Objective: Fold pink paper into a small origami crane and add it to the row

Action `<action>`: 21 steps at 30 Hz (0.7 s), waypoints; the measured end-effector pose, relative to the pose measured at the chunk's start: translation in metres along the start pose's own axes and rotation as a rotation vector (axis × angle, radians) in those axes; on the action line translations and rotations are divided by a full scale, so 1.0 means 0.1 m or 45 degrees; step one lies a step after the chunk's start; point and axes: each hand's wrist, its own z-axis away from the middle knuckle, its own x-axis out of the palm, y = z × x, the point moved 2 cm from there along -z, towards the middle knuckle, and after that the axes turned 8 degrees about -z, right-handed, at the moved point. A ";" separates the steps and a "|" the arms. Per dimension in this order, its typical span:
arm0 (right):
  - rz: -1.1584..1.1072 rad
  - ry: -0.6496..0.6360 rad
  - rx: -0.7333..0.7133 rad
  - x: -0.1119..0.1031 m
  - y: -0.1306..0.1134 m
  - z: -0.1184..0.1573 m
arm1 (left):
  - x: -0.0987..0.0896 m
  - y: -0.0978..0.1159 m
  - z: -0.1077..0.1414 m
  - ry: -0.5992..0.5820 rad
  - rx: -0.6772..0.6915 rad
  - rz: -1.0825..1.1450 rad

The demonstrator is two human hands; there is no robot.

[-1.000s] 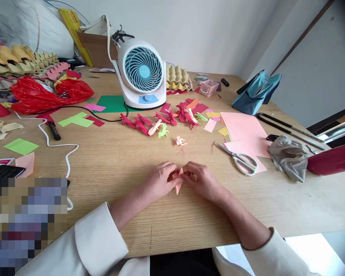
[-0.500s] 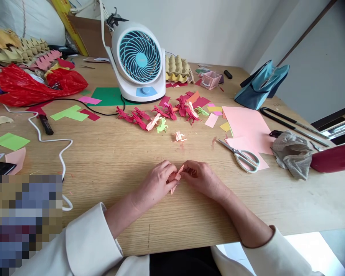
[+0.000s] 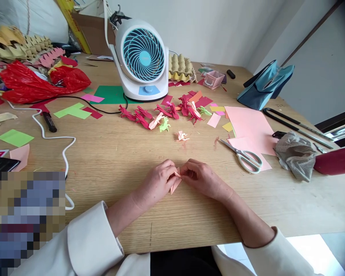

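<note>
A small folded piece of peach paper [image 3: 175, 184] is held between my two hands over the wooden table [image 3: 126, 161]. My left hand [image 3: 160, 177] pinches it from the left, and my right hand [image 3: 199, 177] has its fingertips closed on its upper right edge. The lower tip of the paper points down toward me. Just beyond my hands lies a small pale pink folded figure [image 3: 181, 135]. Farther back is a row of red folded figures [image 3: 141, 117], with a light green one [image 3: 164, 124] and a pink one [image 3: 156, 120] among them.
White-handled scissors [image 3: 248, 161] lie on pink sheets [image 3: 247, 124] at the right, near a crumpled grey cloth [image 3: 295, 155]. A white fan [image 3: 144, 57] stands at the back. A white cable [image 3: 53, 137], green paper [image 3: 15, 138] and a red bag [image 3: 31, 86] are at the left.
The upper part of the peach paper has changed position between my fingertips, and more of its lower part shows. The whole view has shifted slightly.
</note>
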 end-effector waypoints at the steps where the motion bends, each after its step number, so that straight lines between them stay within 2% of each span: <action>1: 0.020 0.004 0.003 0.01 0.00 0.00 | 0.00 -0.01 0.00 -0.004 -0.003 0.005; 8: 0.183 0.033 -0.006 0.05 0.01 -0.02 | 0.01 -0.03 -0.02 -0.029 -0.019 0.020; 16: 0.137 0.204 0.011 0.09 0.08 -0.04 | 0.04 -0.03 -0.03 0.085 -0.041 -0.021; 21: 0.142 0.175 -0.027 0.10 0.09 -0.03 | -0.02 0.02 0.02 -0.018 0.057 -0.081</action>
